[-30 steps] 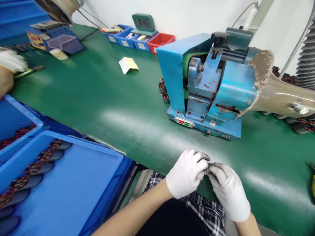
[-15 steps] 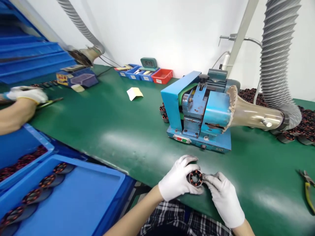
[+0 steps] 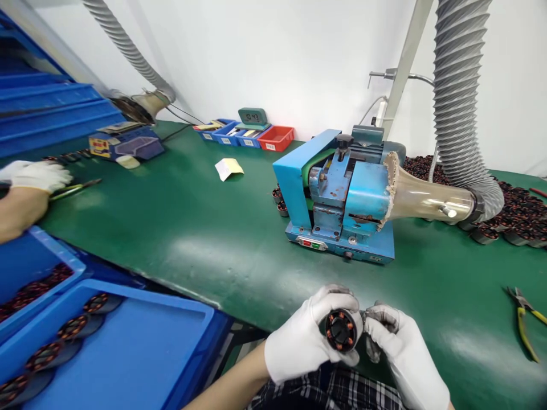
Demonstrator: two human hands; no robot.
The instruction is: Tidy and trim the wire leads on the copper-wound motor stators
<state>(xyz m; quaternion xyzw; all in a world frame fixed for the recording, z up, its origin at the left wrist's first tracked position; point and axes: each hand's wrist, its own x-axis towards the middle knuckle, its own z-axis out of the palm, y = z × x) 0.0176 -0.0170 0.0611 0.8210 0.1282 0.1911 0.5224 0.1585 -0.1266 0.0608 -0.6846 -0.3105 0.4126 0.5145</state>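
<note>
My left hand (image 3: 305,341), in a white glove, grips a small round motor stator (image 3: 341,329) with copper windings, its open end turned toward me. My right hand (image 3: 404,356), also gloved, pinches at the stator's right side with thumb and forefinger; what it pinches is too small to make out. Both hands hover at the near edge of the green table (image 3: 192,228). A blue machine (image 3: 337,196) with a clear funnel and grey hose (image 3: 459,97) stands just beyond them.
Blue trays (image 3: 141,341) holding several stators sit at my lower left. Another person's gloved hand (image 3: 36,173) works at far left. Yellow-handled pliers (image 3: 523,322) lie at right; a pile of stators (image 3: 517,213) spreads behind the funnel. Small bins (image 3: 256,136) line the wall.
The view has tilted up and pulled back. My hands have turned the stator so its open end faces me, and they sit slightly nearer the table edge.
</note>
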